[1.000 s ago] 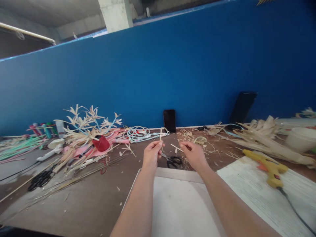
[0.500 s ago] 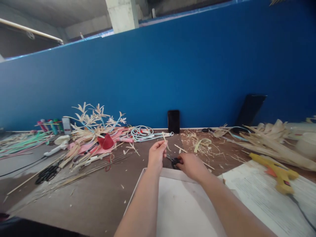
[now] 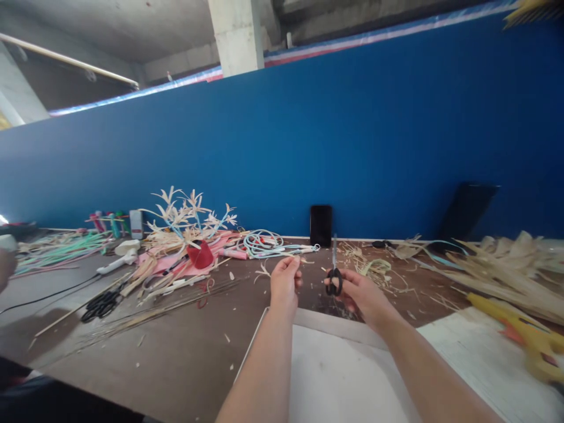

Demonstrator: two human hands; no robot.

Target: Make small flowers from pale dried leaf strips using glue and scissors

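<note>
My left hand [image 3: 285,283] is closed in a pinch on a pale straw-like strip [image 3: 307,261], whose thin end pokes out to the right of the fingertips. My right hand [image 3: 362,294] grips small scissors [image 3: 333,283] by their black handles, blades pointing up and away from me. A short gap separates the scissors from the strip. Below both wrists lies a shallow white box or tray [image 3: 317,322]. Beyond the right hand is a heap of pale shavings and strips [image 3: 374,267].
A black phone [image 3: 321,225] leans on the blue partition [image 3: 282,141]. To the left are husk flowers [image 3: 189,214], a red piece [image 3: 200,255], black scissors [image 3: 101,304] and a white glue gun [image 3: 126,254]. Rightward lie a yellow glue gun [image 3: 524,329] and dried husks [image 3: 506,264]. Another person's hand [image 3: 6,264] shows far left.
My right hand has moved away from the left and turned the scissors so their blades point up. The strip now points rightward. The view has shifted, and another person's hand appears at far left.
</note>
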